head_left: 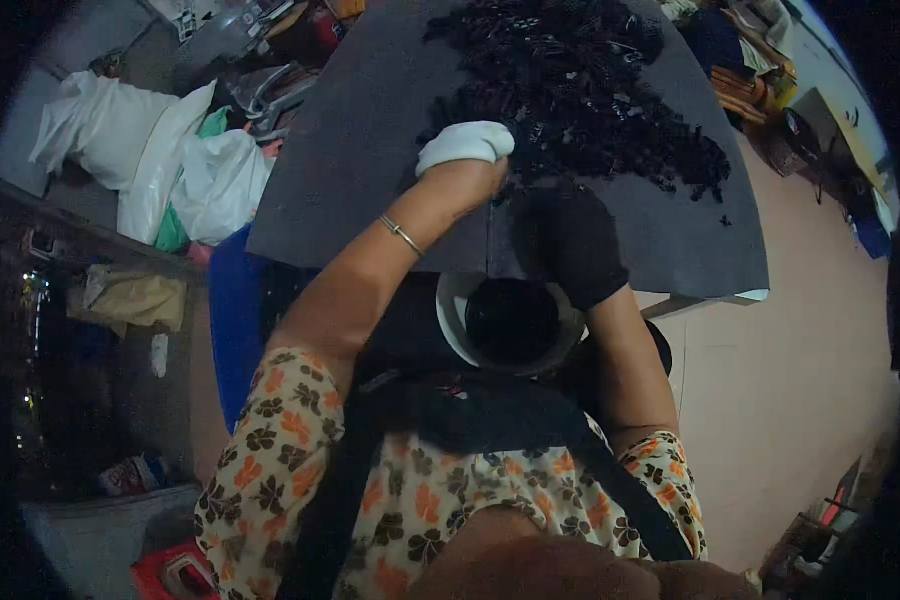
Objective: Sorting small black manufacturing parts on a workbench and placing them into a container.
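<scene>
A white glove or cloth covers my left hand, which rests at the near edge of a heap of small black parts. The hand looks curled, but its fingers are hidden. My right hand, in a black glove, is over the near edge of the grey tabletop, just short of the heap. Its fingers blend into the dark, so what it holds, if anything, does not show. Below the table edge, between my forearms, sits a white bucket with a dark inside.
White sacks and plastic bags are piled left of the table. A blue surface stands by my left arm. Brown floor lies to the right, with clutter along the far right.
</scene>
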`<state>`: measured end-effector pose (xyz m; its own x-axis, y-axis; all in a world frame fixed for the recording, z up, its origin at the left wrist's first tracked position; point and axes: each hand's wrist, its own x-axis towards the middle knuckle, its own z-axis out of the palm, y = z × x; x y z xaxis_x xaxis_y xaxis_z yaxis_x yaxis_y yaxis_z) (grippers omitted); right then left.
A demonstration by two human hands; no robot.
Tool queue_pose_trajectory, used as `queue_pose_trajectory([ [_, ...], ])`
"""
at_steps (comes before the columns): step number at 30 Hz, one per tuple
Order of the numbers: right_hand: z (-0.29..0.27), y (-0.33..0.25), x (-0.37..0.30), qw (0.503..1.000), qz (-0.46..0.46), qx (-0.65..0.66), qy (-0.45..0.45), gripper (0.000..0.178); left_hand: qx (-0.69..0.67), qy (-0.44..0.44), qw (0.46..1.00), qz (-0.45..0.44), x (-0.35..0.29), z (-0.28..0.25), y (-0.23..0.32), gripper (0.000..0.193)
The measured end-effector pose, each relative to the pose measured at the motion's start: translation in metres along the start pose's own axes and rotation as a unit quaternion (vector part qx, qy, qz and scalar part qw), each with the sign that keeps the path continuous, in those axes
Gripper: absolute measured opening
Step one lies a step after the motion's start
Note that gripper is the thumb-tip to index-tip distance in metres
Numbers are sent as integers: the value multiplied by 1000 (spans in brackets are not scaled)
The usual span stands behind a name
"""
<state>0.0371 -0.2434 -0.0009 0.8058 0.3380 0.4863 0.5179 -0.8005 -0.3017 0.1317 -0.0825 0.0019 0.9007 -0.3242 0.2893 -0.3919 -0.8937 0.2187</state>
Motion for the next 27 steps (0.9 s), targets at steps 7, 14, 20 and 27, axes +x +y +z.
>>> queue_pose_trajectory([
  [7,-14,-11,-10,997,37,63,20,27,-24,3,999,24,-11,5,-16,24],
  [14,0,1,-12,935,73,345,38,26,-475,-86,865,-137,-46,-36,-11,21],
  [20,11,-14,-13,925,15,365,101,17,-700,-102,699,-105,-77,-33,-14,25],
  [27,11,-24,-18,919,104,377,45,16,-713,-145,678,-105,-96,-55,9,26],
])
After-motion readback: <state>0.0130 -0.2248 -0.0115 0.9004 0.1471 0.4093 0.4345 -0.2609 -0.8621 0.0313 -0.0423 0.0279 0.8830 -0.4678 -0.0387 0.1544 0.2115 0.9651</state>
